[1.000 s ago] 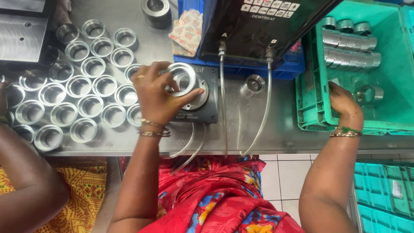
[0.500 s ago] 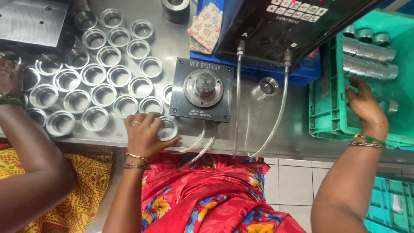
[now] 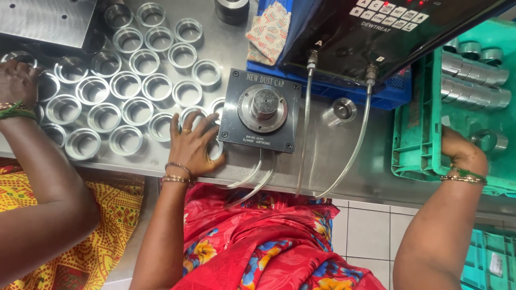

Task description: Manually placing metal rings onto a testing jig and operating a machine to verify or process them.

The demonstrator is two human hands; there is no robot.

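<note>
My left hand [image 3: 192,146] lies palm down on the steel table [image 3: 333,161], just left of the dark square fixture [image 3: 262,110]. Its fingers are spread, and its thumb and forefinger sit around a metal ring [image 3: 216,151] at the end of the rows of rings [image 3: 126,88]. The fixture's round centre post [image 3: 265,102] is bare. My right hand [image 3: 461,154] reaches over the wall of the green crate [image 3: 416,134], its fingers curled next to a loose metal cup [image 3: 490,141]. The fingertips are hidden.
Another person's hand [image 3: 19,80] rests on rings at the far left. A black control box [image 3: 376,32] with two clear hoses [image 3: 305,129] stands behind the fixture on a blue tray. One small metal cup [image 3: 342,110] and a folded cloth [image 3: 269,29] lie nearby. Metal parts fill the crate.
My left hand lifted a ring off the fixture's post and brought it down to the table beside the rows. My right hand stayed in the green crate.
</note>
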